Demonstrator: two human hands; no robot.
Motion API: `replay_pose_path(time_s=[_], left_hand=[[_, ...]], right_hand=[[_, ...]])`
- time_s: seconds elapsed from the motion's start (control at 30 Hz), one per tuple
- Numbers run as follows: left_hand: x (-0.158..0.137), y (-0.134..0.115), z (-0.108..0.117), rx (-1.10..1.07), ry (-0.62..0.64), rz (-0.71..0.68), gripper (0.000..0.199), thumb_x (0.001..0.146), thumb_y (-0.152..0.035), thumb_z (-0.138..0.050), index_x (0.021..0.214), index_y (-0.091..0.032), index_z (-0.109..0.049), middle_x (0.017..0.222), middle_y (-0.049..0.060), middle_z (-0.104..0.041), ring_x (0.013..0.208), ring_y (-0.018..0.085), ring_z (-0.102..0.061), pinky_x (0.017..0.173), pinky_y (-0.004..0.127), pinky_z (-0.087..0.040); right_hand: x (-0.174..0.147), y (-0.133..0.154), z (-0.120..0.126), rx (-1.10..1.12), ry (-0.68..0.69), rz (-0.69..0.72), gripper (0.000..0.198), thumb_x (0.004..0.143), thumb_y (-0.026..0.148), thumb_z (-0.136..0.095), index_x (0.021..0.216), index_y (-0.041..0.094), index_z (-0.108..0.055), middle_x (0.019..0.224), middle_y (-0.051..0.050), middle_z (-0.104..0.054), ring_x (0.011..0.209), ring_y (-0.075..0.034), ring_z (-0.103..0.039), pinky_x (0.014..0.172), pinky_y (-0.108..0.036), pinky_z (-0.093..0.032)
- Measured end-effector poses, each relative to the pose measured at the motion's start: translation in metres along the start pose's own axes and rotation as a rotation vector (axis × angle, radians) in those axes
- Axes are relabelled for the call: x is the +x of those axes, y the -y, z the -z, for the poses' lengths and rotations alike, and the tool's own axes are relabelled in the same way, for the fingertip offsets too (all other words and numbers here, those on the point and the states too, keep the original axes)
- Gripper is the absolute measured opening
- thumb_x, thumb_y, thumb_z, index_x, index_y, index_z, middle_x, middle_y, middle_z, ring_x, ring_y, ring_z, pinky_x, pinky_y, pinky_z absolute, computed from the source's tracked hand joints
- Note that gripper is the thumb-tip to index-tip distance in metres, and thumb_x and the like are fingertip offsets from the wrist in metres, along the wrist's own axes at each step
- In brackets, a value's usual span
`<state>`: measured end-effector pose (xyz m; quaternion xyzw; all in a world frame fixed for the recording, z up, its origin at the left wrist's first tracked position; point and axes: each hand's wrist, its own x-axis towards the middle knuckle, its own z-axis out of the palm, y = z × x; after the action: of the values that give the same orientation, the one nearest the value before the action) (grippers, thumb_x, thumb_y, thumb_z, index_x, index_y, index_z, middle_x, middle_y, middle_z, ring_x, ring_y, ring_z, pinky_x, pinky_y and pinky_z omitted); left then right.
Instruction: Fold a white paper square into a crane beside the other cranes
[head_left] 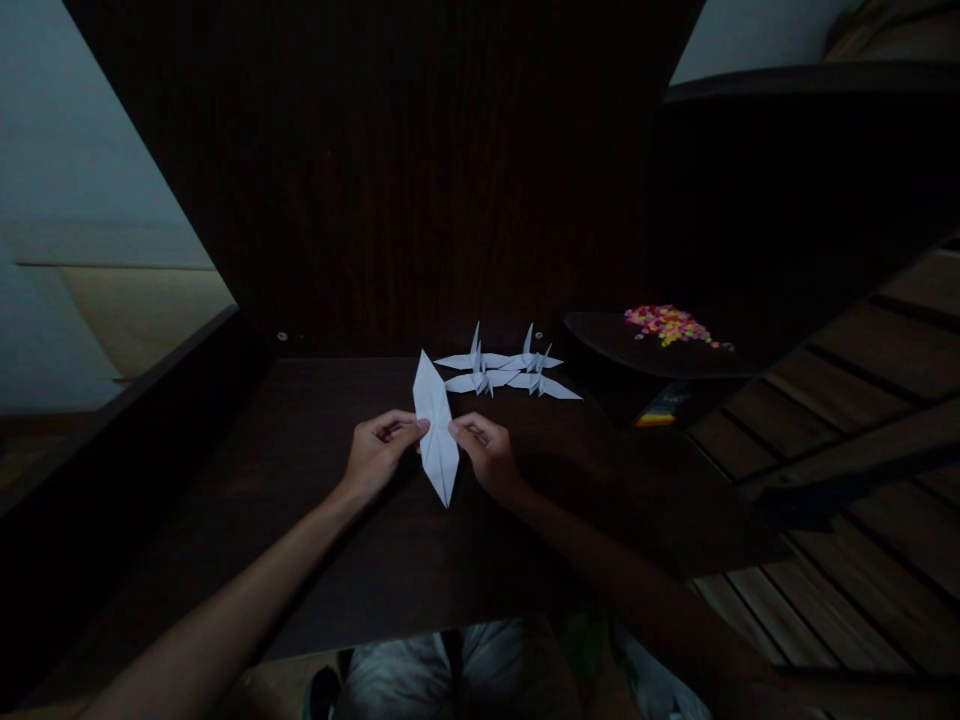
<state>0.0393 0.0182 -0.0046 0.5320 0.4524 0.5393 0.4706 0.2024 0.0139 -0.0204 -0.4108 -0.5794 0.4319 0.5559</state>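
My left fingers (396,424) and right fingers (480,424) pinch opposite long edges of folded white paper (437,440) over middle of tabletop (315,560). Origami cranes (497,361) clustered along back edge. Dark wood stretches wide from paper to front edge. Raised side panel (142,450) borders left edge; small multicoloured pieces (667,325) on shelf (600,345) past right corner.

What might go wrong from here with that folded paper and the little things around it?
The white paper is pinched at its sides by the left hand and right hand, so a hard tug might tear or crease it. The folded paper birds sit close to its far end and might get knocked. The colourful bits seem loose; a bump could scatter them.
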Motion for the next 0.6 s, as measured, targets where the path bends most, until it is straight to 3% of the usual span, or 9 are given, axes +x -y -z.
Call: replay_pose_path(time_s=[0.13, 0.3, 0.6], left_hand=[[-0.0005, 0.0, 0.0015, 0.005, 0.034, 0.0, 0.021, 0.063, -0.034, -0.076, 0.067, -0.014, -0.069, 0.059, 0.0, -0.065, 0.056, 0.013, -0.057, 0.055, 0.023, -0.043], [-0.0021, 0.0019, 0.0006, 0.012, 0.106, 0.009, 0.02, 0.066, -0.033, -0.075, 0.067, -0.014, -0.069, 0.057, -0.001, -0.063, 0.054, 0.012, -0.054, 0.055, 0.022, -0.041], [-0.0011, 0.0084, -0.0007, 0.027, 0.086, -0.024, 0.019, 0.067, -0.034, -0.073, 0.069, -0.015, -0.069, 0.063, 0.0, -0.064, 0.061, 0.014, -0.056, 0.06, 0.024, -0.043]], right_hand=[[0.0023, 0.002, 0.0013, 0.02, 0.028, -0.046, 0.028, 0.082, 0.041, -0.056, 0.067, 0.018, -0.059, 0.054, 0.003, -0.05, 0.051, -0.011, -0.047, 0.048, -0.023, -0.036], [0.002, 0.0019, 0.0015, 0.053, 0.069, -0.067, 0.028, 0.071, 0.04, -0.069, 0.062, 0.017, -0.056, 0.053, 0.003, -0.052, 0.048, -0.01, -0.046, 0.047, -0.022, -0.035], [0.0005, 0.0062, 0.0025, 0.041, 0.061, -0.08, 0.028, 0.074, 0.039, -0.065, 0.06, 0.016, -0.059, 0.05, 0.003, -0.05, 0.047, -0.01, -0.044, 0.046, -0.023, -0.033]])
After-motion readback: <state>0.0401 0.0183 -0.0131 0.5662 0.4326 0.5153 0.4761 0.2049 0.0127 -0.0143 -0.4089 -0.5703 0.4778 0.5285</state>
